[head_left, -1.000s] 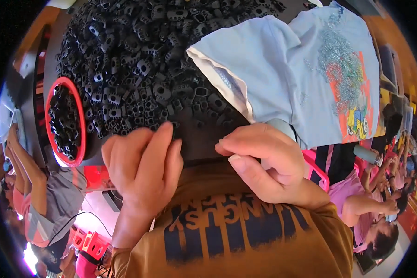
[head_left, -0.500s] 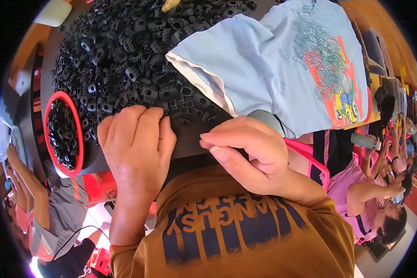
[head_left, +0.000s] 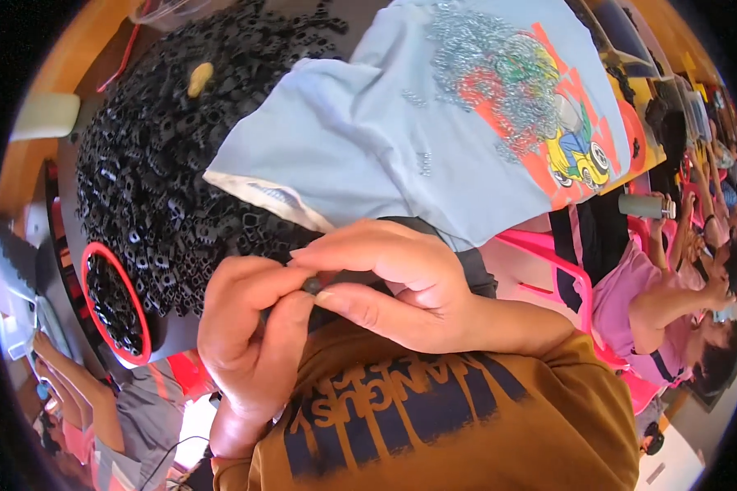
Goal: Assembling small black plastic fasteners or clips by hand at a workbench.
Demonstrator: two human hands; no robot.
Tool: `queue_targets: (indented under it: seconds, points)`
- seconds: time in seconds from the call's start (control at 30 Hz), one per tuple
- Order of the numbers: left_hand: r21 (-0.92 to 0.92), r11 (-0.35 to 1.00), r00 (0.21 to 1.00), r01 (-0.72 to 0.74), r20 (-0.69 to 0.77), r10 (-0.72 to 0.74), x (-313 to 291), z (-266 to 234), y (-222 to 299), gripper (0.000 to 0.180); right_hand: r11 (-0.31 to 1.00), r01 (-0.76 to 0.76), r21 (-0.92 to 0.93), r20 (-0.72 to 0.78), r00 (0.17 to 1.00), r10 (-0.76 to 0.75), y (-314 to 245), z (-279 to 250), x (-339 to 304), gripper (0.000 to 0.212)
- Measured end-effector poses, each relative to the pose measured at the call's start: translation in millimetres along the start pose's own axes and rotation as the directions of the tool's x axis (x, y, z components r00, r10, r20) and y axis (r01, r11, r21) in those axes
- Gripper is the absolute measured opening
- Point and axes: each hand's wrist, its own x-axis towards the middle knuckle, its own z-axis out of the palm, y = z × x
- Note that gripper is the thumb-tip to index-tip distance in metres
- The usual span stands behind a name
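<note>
In front of my chest, both hands meet at the fingertips. My left hand [head_left: 250, 319] pinches a small dark plastic piece [head_left: 311, 285] between thumb and forefinger. From the other side, the closed thumb and forefinger of my right hand [head_left: 401, 274] press up to that piece; anything else in them is too small to tell. Beyond my hands lies a heap of small black plastic pieces [head_left: 164, 180]. A light blue printed shirt [head_left: 344, 139] is spread on the right, with many tiny metal springs [head_left: 483, 74] scattered on it.
A red-rimmed basket [head_left: 146, 327] of black pieces stands at the left. On the heap rests a yellowish object [head_left: 200, 79]. A pale container [head_left: 45, 115] is at the far left. Other people sit on both sides, one in a pink shirt [head_left: 622, 286], beside pink chairs [head_left: 585, 286].
My left hand has come up off the heap's near edge with a small dark piece. My right hand has moved left to meet it. The view has shifted.
</note>
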Motion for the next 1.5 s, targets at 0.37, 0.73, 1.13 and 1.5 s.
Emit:
queue_targets:
  seconds: [0.37, 0.73, 1.13, 1.5]
  points:
    - [-0.111, 0.991, 0.997, 0.077, 0.011, -0.077, -6.1, -1.5, 2.3, 0.016, 0.965, -0.171, 0.198, 0.001, 0.985, 0.174, -10.3, -0.2, -0.4, 0.025]
    - [-0.961, 0.225, 0.937, 0.161, 0.077, -0.34, -27.2, -42.8, -24.2, 0.035, 0.997, -0.061, -0.047, 0.052, 0.997, 0.063, -13.1, 5.9, 25.8, 0.017]
    - [0.566, 0.824, 0.993, 0.024, -0.106, 0.044, 19.8, -29.6, -30.6, 0.017, 0.97, 0.003, -0.244, 0.083, 0.996, 0.018, -7.3, 15.0, 17.2, 0.018]
    - [0.166, 0.973, 0.978, 0.159, -0.165, -0.131, 18.3, -22.4, -11.7, 0.018, 0.986, 0.01, -0.165, 0.042, 0.999, -0.003, 1.1, 7.8, 14.3, 0.025]
